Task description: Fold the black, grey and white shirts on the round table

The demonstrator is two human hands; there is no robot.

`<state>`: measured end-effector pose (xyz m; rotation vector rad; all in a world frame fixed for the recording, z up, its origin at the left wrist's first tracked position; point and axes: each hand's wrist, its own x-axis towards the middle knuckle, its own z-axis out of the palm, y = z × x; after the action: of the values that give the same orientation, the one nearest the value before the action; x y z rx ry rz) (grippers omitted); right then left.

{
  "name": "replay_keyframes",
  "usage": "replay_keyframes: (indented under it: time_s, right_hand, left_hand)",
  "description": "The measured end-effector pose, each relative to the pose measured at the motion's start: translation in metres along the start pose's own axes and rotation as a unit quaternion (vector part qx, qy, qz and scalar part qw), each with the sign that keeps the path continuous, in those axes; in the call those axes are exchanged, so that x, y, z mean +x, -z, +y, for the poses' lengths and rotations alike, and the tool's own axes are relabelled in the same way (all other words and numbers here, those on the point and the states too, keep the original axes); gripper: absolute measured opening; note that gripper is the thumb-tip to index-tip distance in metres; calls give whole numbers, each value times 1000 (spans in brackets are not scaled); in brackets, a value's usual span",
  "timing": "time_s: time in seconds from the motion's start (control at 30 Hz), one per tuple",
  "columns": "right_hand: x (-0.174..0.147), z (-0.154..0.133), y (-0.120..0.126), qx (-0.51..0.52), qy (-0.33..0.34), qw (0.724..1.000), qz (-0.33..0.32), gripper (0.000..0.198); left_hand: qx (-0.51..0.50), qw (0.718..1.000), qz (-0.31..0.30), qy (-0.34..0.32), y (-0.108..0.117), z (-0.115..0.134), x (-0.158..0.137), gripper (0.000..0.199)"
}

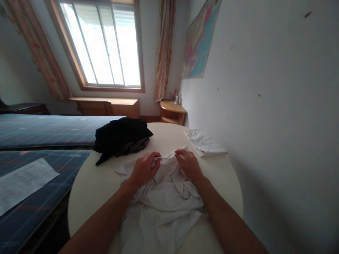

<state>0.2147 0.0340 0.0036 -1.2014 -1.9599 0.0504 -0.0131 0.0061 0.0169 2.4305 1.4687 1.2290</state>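
A white shirt (161, 215) lies rumpled on the round cream table (87, 190), reaching down to the lower edge of the view. My left hand (146, 166) pinches its far edge, which looks like the neckline. A short way to the right, my right hand (187, 163) grips the same edge between thumb and fingers. Between the two hands the edge is drawn into a narrow line. Part of a sleeve spreads out left of my left hand. Creases and folds run across the cloth below both hands.
Black clothing (122, 135) sits heaped at the table's far left. A folded white garment (205, 142) lies at the far right, near the wall (278, 106). Left of the table are plaid-covered beds (53, 130) with a paper sheet (29, 181). Beyond stands a wooden desk (119, 102).
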Motion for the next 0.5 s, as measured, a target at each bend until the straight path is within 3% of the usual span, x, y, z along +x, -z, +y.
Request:
replay_keyframes:
  time_s: [0.1, 0.17, 0.3, 0.5]
  right_hand:
    - [-1, 6, -4, -3, 21, 999, -46, 17]
    - [-1, 15, -5, -20, 23, 998, -53, 31]
    - [-4, 36, -1, -51, -41, 996, -54, 57]
    - [-5, 43, 10, -76, -129, 981, -126, 19]
  left_hand:
    - [21, 997, 48, 49, -1, -6, 3, 20]
    - [35, 992, 72, 95, 0, -12, 5, 23]
    - [52, 981, 73, 171, 3, -24, 10, 26]
    - [0, 972, 62, 229, 6, -41, 15, 24]
